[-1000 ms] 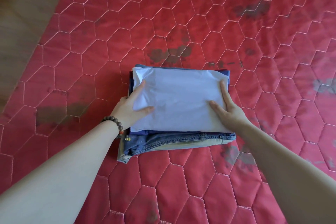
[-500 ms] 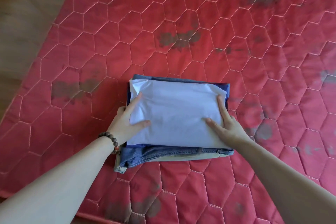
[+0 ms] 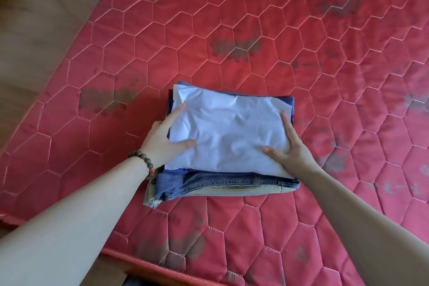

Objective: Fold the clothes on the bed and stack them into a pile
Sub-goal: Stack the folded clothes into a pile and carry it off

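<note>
A folded white shirt (image 3: 229,132) topped the pile (blue jeans (image 3: 209,184) beneath), lying flat on the red mattress (image 3: 255,18).

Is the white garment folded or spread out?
Folded: the white garment forms a compact rectangle atop the pile, with the left hand and right hand resting on it.

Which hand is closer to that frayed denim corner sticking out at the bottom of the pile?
Left. The left hand sits just above the frayed denim corner; the right hand rests across the pile.
</note>
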`<state>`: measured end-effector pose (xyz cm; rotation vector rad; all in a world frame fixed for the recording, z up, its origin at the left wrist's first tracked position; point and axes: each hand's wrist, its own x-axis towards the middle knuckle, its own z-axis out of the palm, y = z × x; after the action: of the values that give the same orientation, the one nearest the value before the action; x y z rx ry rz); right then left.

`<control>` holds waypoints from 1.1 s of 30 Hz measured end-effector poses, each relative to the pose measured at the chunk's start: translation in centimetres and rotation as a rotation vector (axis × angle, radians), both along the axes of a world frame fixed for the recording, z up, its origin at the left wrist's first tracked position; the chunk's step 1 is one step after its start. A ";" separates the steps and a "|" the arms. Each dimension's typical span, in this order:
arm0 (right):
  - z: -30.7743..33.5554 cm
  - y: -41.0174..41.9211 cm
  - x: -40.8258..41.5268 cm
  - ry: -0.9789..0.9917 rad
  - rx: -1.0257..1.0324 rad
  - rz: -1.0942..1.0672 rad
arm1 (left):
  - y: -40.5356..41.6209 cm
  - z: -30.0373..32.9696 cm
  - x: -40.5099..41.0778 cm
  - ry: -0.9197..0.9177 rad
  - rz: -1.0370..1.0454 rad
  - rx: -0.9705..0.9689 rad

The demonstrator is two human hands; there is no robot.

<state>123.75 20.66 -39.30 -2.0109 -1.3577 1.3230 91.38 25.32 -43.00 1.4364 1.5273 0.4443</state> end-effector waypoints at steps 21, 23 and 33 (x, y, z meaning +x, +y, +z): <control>34.1 -11.4 -17.3 -0.068 0.261 -0.182 | -4.4 35.2 -16.4 -0.157 -0.300 0.202; 35.5 -12.8 -19.2 -0.054 0.281 -0.190 | -5.7 36.7 -18.5 -0.156 -0.313 0.229; 38.0 -21.1 -31.5 -0.026 0.303 -0.158 | -15.7 39.9 -31.5 -0.120 -0.256 0.275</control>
<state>92.25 -0.42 -1.31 -1.8890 -1.2929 0.9612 59.83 9.59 -3.07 1.7585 1.2005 0.5886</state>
